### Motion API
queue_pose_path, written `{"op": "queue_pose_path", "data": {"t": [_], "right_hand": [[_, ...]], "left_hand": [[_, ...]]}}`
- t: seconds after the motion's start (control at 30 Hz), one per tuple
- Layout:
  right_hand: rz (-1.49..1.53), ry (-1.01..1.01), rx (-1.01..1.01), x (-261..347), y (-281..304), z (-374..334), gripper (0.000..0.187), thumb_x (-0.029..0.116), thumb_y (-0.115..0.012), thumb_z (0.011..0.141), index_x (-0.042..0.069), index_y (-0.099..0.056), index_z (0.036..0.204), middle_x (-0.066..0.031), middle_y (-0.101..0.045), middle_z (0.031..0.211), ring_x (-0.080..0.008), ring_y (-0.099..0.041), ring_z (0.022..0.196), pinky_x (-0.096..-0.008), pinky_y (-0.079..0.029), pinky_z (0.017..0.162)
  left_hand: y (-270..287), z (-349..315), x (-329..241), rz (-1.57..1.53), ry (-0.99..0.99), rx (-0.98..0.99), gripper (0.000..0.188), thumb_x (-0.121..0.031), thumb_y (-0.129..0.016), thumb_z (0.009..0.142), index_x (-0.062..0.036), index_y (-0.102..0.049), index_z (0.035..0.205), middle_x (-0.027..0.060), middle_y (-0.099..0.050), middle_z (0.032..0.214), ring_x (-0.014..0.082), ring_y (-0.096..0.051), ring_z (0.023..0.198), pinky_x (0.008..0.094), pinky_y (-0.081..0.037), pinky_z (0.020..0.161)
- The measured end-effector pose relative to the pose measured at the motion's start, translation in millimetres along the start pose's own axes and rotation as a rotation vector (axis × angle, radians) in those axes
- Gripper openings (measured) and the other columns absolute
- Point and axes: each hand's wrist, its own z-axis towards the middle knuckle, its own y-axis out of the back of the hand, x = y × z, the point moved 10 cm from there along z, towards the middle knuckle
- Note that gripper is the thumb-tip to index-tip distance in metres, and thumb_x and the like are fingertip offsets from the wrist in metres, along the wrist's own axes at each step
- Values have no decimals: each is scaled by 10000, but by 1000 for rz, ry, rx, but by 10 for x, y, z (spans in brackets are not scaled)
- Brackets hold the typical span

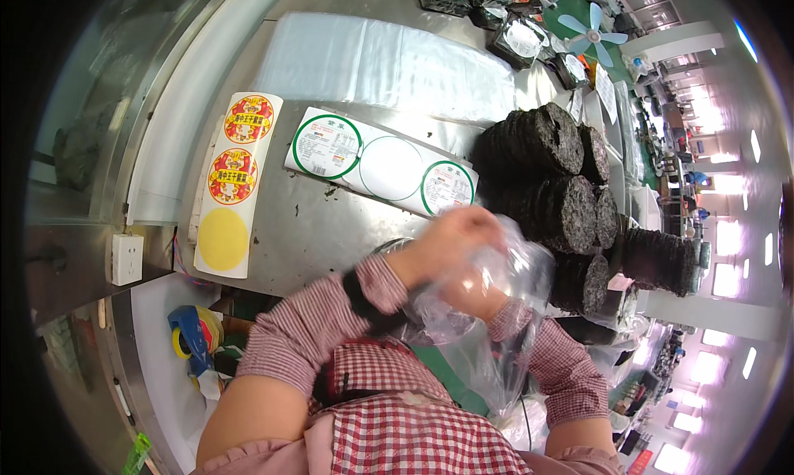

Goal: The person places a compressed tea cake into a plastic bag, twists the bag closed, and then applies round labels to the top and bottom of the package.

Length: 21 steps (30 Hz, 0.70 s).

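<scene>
A clear plastic bag (521,276) hangs crumpled about both hands, its lower part drooping past my right wrist. My left hand (455,237) is closed at the top of the bag, fingers curled and slightly blurred. Just below it, my right hand (473,293) shows through the film; its fingers are hidden, and whether it lies inside or behind the bag I cannot tell. Beyond my hands lies a strip of white labels with green rings (385,165). Stacks of dark round dried seaweed cakes (562,210) stand close on the right.
A pile of flat clear bags (389,62) covers the far part of the metal table (289,227). Red and yellow round stickers on a strip (236,181) lie at the left. Packed seaweed bags (521,41) sit at the far right. A blue tape dispenser (192,338) is below left.
</scene>
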Motion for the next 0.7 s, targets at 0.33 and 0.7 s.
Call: {"op": "queue_pose_path", "data": {"t": [0.33,0.7], "right_hand": [[-63,28,223,807,120,208,837,325,-720,797,75,-345,1503,-224,-325,1532,-400,-289,1440,-521,-335,1137],[1818,-442,-359,-59,-75,-518,558,394,-465,1016,28,-418,1434,-168,-531,1355,-273,-533,1238,-346,-464,1020]], "left_hand": [[-889,-865,-848,-150,-291,-121,174,-113,-637,967,39,-633,1052,94,-668,930,143,-632,888,271,-495,788],[-572,-1090,-588,-510,-88,30,141,-91,-554,1009,-12,-608,1114,70,-697,971,137,-658,924,262,-494,874]]}}
